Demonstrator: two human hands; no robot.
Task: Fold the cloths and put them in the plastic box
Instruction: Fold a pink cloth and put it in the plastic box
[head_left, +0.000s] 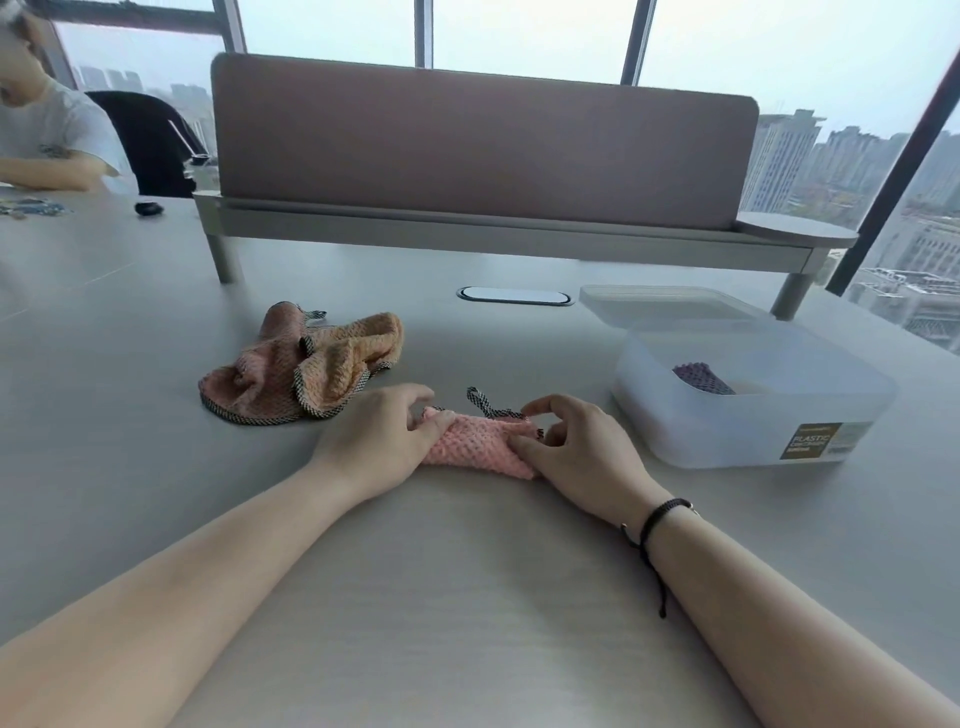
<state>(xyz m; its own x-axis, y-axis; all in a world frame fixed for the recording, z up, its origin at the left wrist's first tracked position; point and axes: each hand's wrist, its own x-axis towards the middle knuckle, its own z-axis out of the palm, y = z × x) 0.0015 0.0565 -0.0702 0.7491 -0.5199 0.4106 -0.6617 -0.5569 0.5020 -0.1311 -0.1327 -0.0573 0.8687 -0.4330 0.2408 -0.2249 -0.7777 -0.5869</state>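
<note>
Pink cloth (475, 441) folded narrow, crumpled cloths (306, 364) left, plastic box (748, 400) right

The grey table (467, 571) bears a folded pink cloth (475, 441), crumpled cloths (306, 371), a plastic box (753, 410) and its lid (670, 306).

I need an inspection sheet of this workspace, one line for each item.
Surface: grey table.
Job's things: folded pink cloth under both hands; two crumpled cloths at left; open plastic box at right, purple cloth inside; lid behind it.
Clutter: dark object far left.
Hands: left hand and right hand hold the pink cloth's ends.
Cables: nothing seen.
Surroundings: divider, windows, a seated person.
</note>
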